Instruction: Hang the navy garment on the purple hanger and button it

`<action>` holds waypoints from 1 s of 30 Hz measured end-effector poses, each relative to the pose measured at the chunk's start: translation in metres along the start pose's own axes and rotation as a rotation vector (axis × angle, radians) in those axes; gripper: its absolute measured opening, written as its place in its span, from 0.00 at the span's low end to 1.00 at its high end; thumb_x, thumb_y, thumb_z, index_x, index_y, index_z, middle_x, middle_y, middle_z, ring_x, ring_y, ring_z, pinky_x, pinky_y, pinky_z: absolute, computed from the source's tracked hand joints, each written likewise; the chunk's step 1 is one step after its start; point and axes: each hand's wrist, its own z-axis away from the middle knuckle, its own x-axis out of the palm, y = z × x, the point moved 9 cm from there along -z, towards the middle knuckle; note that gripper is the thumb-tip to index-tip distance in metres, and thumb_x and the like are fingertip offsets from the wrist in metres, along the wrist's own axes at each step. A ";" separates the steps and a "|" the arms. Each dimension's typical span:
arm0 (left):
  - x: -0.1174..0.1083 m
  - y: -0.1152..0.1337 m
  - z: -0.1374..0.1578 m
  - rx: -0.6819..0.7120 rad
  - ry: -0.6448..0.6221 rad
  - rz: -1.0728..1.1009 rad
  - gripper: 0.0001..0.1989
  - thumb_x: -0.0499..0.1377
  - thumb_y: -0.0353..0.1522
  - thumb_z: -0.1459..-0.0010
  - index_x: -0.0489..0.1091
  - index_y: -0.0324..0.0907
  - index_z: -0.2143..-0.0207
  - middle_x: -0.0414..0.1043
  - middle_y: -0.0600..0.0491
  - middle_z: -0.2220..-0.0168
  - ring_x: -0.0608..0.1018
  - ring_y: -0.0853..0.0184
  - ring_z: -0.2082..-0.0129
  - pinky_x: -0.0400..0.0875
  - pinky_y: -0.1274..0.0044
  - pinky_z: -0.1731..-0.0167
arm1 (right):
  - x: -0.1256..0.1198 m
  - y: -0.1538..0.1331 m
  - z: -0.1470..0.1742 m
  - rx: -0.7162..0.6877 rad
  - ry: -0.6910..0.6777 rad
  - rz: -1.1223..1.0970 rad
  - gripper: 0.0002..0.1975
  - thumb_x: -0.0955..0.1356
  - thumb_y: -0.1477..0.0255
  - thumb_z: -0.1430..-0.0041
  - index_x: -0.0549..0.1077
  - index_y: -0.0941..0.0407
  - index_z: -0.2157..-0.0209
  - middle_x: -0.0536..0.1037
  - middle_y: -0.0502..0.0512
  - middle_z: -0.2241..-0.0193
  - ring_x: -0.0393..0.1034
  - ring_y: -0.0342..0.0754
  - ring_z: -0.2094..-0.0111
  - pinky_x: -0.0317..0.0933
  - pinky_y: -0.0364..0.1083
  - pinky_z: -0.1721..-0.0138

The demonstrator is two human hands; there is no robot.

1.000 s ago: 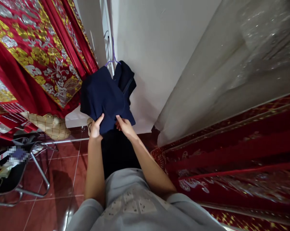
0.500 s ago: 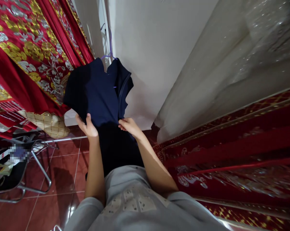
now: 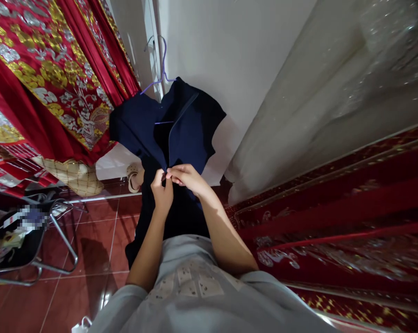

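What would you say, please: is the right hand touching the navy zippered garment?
Touching. The head view shows the right hand pinching the navy zippered garment at the lower end of its V-shaped opening.

Passable right of navy garment [image 3: 195, 132], through gap before pale sheer drape [image 3: 306, 106], widening upward, stopped behind by white wall [image 3: 226, 41]. Blocked left by red embroidered cloth [image 3: 70, 69], close by garment's shoulder. Fenced in lower right by dark red drape [image 3: 333, 199]. Enterable through garment's open front, but crossed inside by bar of purple hanger [image 3: 164, 70]. Open lower left over tiled floor [image 3: 90, 249], up to metal-legged chair [image 3: 33, 240].
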 end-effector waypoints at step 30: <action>0.014 0.094 -0.205 0.319 -0.193 -0.090 0.10 0.65 0.39 0.35 0.74 0.41 0.59 0.70 0.54 0.64 0.82 0.61 0.56 0.74 0.68 0.50 | -0.054 -0.186 -0.071 -0.406 0.215 0.125 0.16 0.62 0.76 0.32 0.68 0.58 0.76 0.58 0.43 0.86 0.48 0.35 0.83 0.41 0.39 0.79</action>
